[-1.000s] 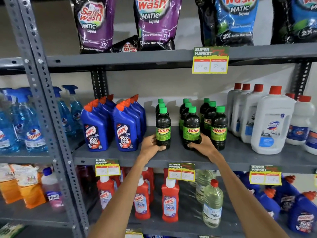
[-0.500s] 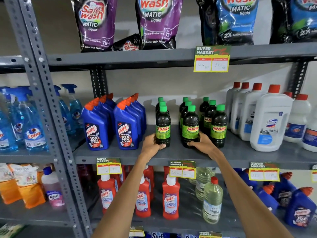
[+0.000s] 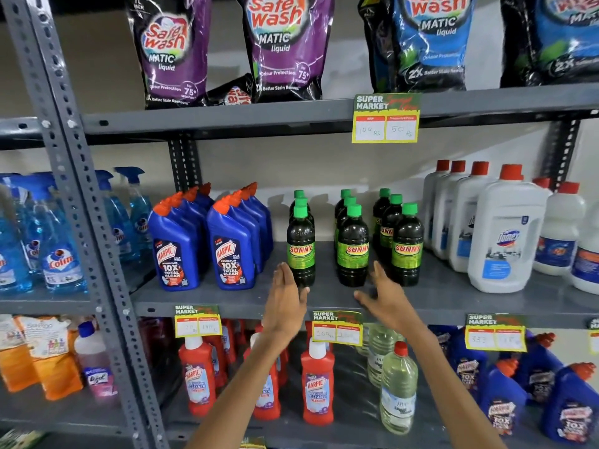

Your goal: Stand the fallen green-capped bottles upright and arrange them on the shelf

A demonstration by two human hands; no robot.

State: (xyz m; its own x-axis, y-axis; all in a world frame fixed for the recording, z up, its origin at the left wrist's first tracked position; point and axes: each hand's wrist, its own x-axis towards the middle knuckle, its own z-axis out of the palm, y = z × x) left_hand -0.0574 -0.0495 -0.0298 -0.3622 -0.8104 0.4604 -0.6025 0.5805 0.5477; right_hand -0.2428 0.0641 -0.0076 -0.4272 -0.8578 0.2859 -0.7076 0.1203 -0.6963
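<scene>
Dark green-capped Sunny bottles stand upright on the grey middle shelf (image 3: 453,301) in three rows running front to back. The front bottles are the left one (image 3: 301,251), the middle one (image 3: 352,251) and the right one (image 3: 407,251). My left hand (image 3: 285,303) hovers open just in front of and left of the left front bottle, fingers spread, holding nothing. My right hand (image 3: 385,296) is open below the middle front bottle, near the shelf's front edge, also holding nothing.
Blue Harpic bottles (image 3: 176,251) stand left of the green-capped rows, white Domex jugs (image 3: 505,234) to the right. Safe Wash pouches (image 3: 285,47) fill the shelf above. Red Harpic bottles (image 3: 317,384) and clear bottles (image 3: 398,387) sit below. A grey upright post (image 3: 81,222) stands left.
Both hands were shut on the bases of the left and middle front bottles; they have let go and drawn back toward me, fingers spread. The bottles stay upright.
</scene>
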